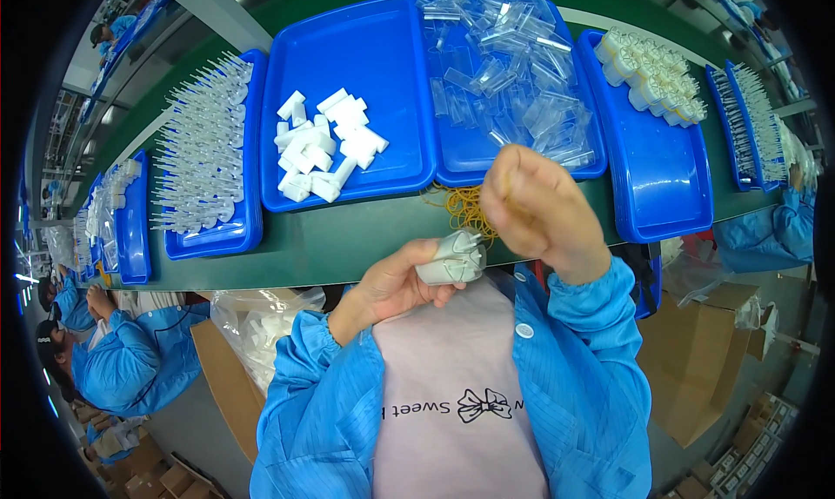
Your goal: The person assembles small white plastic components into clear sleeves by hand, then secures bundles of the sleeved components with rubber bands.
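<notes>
My left hand [402,277] is closed around a small bundle of white plastic pieces in clear sleeves [452,260], held in front of my chest at the table's near edge. Pale prongs stick out at the bundle's far end. Up and to the right of it, apart from it, my right hand [544,210] is raised with its fingers curled together. A thin yellowish strand, by its look a rubber band [507,184], shows at those fingers, slightly blurred. Between the hands and the trays lies a heap of yellow rubber bands [465,205], partly hidden behind my right hand.
Blue trays line the green table [348,238]: one with white blocks [313,147], one with clear plastic sleeves [513,73], one with banded bundles [652,77], and one with upright white spiked parts [204,142]. Cardboard boxes [696,351] flank me. Co-workers [130,360] sit at both sides.
</notes>
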`<state>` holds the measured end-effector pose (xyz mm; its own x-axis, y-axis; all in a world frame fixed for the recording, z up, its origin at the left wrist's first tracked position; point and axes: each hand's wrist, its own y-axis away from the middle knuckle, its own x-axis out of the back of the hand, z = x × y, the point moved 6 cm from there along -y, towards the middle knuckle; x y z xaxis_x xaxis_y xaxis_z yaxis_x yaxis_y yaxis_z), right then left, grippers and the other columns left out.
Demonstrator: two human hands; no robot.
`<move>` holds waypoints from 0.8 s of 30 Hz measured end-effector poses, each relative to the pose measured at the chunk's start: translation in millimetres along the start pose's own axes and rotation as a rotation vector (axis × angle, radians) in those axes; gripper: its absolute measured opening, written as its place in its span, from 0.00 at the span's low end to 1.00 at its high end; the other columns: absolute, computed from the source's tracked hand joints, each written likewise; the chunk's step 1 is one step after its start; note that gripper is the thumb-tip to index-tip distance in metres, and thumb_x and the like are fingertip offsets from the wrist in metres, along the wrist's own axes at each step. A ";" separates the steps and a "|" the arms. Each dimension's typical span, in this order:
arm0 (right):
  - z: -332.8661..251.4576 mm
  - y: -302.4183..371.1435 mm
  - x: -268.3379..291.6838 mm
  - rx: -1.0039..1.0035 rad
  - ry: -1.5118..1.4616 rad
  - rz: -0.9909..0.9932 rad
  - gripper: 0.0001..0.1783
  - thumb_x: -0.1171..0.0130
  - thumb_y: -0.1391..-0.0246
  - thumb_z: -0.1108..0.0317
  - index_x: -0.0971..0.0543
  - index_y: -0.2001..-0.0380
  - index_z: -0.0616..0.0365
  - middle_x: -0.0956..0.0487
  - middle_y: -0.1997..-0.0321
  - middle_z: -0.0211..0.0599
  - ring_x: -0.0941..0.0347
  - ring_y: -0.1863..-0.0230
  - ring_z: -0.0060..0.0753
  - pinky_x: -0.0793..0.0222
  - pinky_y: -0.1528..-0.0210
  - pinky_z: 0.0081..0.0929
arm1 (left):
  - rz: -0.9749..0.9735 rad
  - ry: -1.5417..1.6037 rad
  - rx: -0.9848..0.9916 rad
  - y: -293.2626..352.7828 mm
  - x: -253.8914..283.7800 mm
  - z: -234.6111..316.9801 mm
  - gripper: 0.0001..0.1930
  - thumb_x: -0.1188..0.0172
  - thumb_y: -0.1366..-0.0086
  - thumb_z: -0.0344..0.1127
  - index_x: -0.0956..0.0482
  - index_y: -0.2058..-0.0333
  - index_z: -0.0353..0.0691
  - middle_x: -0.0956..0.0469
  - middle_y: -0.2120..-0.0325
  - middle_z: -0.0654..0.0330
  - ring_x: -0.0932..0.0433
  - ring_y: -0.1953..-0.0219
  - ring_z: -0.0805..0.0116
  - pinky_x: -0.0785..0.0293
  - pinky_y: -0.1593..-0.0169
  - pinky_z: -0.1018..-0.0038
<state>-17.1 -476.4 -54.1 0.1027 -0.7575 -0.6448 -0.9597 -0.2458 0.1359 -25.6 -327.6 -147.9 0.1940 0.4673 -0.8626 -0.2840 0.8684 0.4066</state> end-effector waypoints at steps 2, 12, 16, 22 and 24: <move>1.4 -4.6 12.7 -0.009 -0.056 -0.036 0.08 0.52 0.39 0.64 0.31 0.67 0.57 0.30 0.80 0.25 0.47 0.87 0.08 0.55 0.87 0.11 | -0.015 0.125 0.072 -3.7 7.7 -9.4 0.25 0.45 0.37 0.47 0.32 0.51 0.30 0.23 0.66 0.47 0.22 0.71 0.64 0.23 0.70 0.74; -8.2 1.1 26.5 0.311 0.540 0.248 0.06 0.47 0.43 0.68 0.27 0.68 0.59 0.29 0.77 0.26 0.40 0.83 0.09 0.47 0.83 0.10 | -0.160 0.101 -0.143 -2.4 -4.9 27.5 0.28 0.45 0.37 0.41 0.42 0.43 0.34 0.28 0.56 0.46 0.21 0.60 0.55 0.19 0.60 0.66; -7.9 8.1 32.2 0.236 0.312 0.234 0.06 0.50 0.41 0.68 0.30 0.69 0.58 0.24 0.71 0.37 0.32 0.81 0.17 0.36 0.81 0.14 | -0.220 -0.001 -0.212 4.9 -22.4 37.8 0.31 0.42 0.41 0.35 0.43 0.42 0.37 0.29 0.58 0.51 0.22 0.58 0.54 0.21 0.56 0.62; -3.5 6.7 19.0 0.200 0.146 0.089 0.08 0.54 0.40 0.64 0.32 0.70 0.55 0.25 0.55 0.53 0.25 0.57 0.39 0.30 0.52 0.33 | 0.109 -0.641 -0.473 13.4 -14.0 52.3 0.23 0.31 0.51 0.32 0.29 0.56 0.37 0.26 0.66 0.60 0.23 0.63 0.68 0.25 0.59 0.73; -3.1 4.3 15.0 0.251 0.140 0.065 0.07 0.54 0.41 0.65 0.32 0.70 0.55 0.27 0.50 0.55 0.27 0.49 0.43 0.35 0.44 0.38 | 0.220 -0.954 -0.528 16.5 -18.0 57.7 0.20 0.29 0.53 0.31 0.26 0.61 0.38 0.25 0.68 0.62 0.24 0.65 0.72 0.27 0.61 0.77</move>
<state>-18.8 -490.7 -60.9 0.0573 -0.8470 -0.5285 -0.9984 -0.0498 -0.0285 20.5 -312.1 -108.2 0.6687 0.7354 -0.1096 -0.7208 0.6774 0.1470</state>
